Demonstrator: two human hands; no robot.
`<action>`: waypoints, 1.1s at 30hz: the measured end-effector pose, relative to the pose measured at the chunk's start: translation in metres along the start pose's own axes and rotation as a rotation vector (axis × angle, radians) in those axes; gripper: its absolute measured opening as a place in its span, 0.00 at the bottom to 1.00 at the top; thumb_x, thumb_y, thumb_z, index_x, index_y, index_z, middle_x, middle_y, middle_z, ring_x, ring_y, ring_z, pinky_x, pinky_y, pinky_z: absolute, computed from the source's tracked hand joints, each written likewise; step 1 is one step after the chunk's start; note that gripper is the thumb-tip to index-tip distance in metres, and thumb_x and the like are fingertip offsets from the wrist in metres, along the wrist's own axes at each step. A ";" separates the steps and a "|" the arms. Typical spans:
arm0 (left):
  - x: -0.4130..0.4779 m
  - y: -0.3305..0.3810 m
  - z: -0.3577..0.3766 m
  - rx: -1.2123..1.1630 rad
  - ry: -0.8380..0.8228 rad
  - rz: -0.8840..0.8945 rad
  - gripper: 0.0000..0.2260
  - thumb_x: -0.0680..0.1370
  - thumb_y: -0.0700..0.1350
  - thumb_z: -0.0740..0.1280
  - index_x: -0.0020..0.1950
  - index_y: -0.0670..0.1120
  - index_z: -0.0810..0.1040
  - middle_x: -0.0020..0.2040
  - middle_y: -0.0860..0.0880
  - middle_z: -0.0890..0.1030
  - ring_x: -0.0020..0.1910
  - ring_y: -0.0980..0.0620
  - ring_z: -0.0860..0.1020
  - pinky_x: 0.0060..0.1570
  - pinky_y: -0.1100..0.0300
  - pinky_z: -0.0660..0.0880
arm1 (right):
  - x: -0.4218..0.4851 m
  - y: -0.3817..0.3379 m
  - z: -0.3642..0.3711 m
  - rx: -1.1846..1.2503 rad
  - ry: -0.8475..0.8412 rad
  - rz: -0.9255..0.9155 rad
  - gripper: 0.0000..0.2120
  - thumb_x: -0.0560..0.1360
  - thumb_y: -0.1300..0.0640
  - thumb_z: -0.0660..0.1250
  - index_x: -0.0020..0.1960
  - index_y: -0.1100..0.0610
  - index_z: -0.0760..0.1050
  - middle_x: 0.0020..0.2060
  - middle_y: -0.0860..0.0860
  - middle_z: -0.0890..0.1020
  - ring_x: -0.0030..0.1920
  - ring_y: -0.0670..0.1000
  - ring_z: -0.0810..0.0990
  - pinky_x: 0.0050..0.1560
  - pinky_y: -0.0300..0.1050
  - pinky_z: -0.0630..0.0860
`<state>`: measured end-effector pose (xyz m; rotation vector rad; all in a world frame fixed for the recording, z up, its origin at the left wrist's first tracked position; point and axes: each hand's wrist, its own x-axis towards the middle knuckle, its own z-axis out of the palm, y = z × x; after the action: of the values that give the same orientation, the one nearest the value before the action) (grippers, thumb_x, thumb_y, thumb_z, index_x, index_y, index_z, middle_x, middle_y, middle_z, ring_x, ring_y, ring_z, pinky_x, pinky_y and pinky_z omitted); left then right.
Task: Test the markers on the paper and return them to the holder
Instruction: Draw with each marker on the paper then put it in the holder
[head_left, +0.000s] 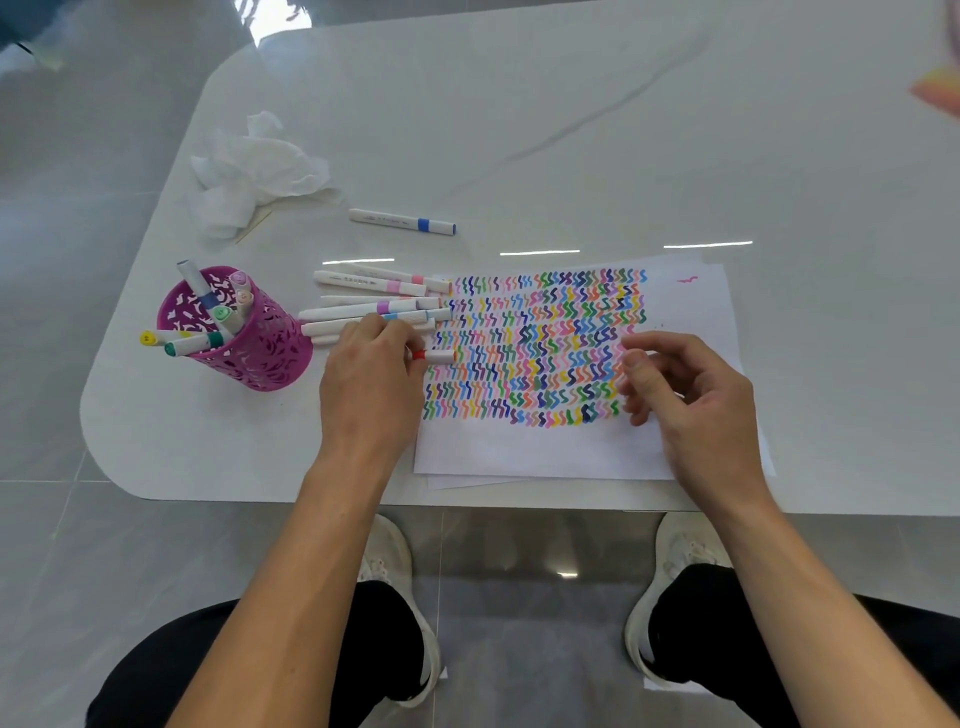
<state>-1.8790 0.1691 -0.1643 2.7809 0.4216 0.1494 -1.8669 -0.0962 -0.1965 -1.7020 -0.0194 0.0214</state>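
The left hand (371, 384) lies palm down, its fingers curled round one red marker (436, 356). The capped end of this marker pokes out toward 3 o'clock and lies on the left edge of the paper (519, 452). The right hand (691, 400) hovers over the right part of the paper with loosely curled fingers, and nothing shows in its grasp.

The top sheet is covered in rows of small coloured squiggles. The edge of at least one more sheet shows under it at 6 o'clock.

Just beyond the left hand's fingertips, at 12 o'clock from it, a loose pile of markers (363, 306) lies on the table (571, 130). There are roughly seven, but they overlap too much for a sure count.

At 9 o'clock from the left hand stands one purple holder (260, 338) with six markers in it, two of them leaning out over its left rim.

One blue marker (402, 222) lies alone, farther out at 12 o'clock from the pile.

One crumpled tissue (254, 166) sits at about 11 o'clock, well apart from the hands.
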 end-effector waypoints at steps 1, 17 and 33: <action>0.000 0.000 -0.001 0.001 0.000 0.003 0.08 0.78 0.45 0.73 0.55 0.44 0.81 0.54 0.46 0.79 0.53 0.48 0.74 0.51 0.52 0.76 | 0.000 0.000 0.000 0.002 0.001 0.001 0.05 0.82 0.59 0.71 0.57 0.54 0.83 0.38 0.51 0.85 0.36 0.50 0.83 0.37 0.39 0.80; -0.015 0.032 -0.005 -0.310 -0.010 0.322 0.09 0.80 0.42 0.69 0.61 0.46 0.79 0.52 0.51 0.80 0.49 0.52 0.76 0.49 0.62 0.73 | -0.004 -0.005 0.003 -0.018 -0.039 0.024 0.05 0.81 0.57 0.72 0.54 0.49 0.83 0.38 0.47 0.85 0.36 0.48 0.83 0.37 0.38 0.80; -0.034 0.059 0.002 -0.716 -0.227 0.297 0.05 0.78 0.46 0.72 0.54 0.53 0.80 0.43 0.59 0.82 0.42 0.55 0.83 0.43 0.55 0.81 | -0.009 -0.023 0.006 -0.160 -0.363 -0.028 0.11 0.75 0.42 0.74 0.57 0.40 0.83 0.44 0.45 0.87 0.46 0.48 0.87 0.53 0.42 0.81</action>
<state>-1.8946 0.1049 -0.1480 2.0987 -0.0994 0.0373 -1.8759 -0.0870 -0.1748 -1.8370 -0.3236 0.3148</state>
